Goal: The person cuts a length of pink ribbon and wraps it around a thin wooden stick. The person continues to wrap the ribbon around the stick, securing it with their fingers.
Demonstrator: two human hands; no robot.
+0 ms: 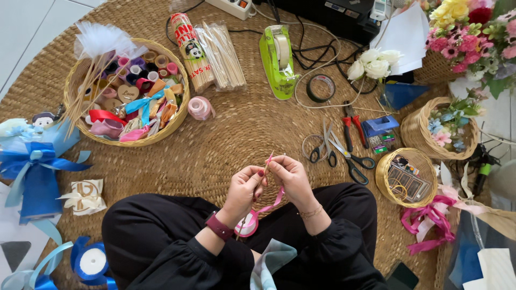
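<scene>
Three baskets (75, 86); ribbons (142, 104) inside one

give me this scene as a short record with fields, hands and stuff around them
left hand: pinches a thin wooden stick with pink ribbon
right hand: fingers at the top of the same stick
ribbon spool: pink, on the lap below the hands
scissors: black-handled, on the woven mat right of the hands
basket: upper left, full of ribbons
tape dispenser: green, top centre
</scene>
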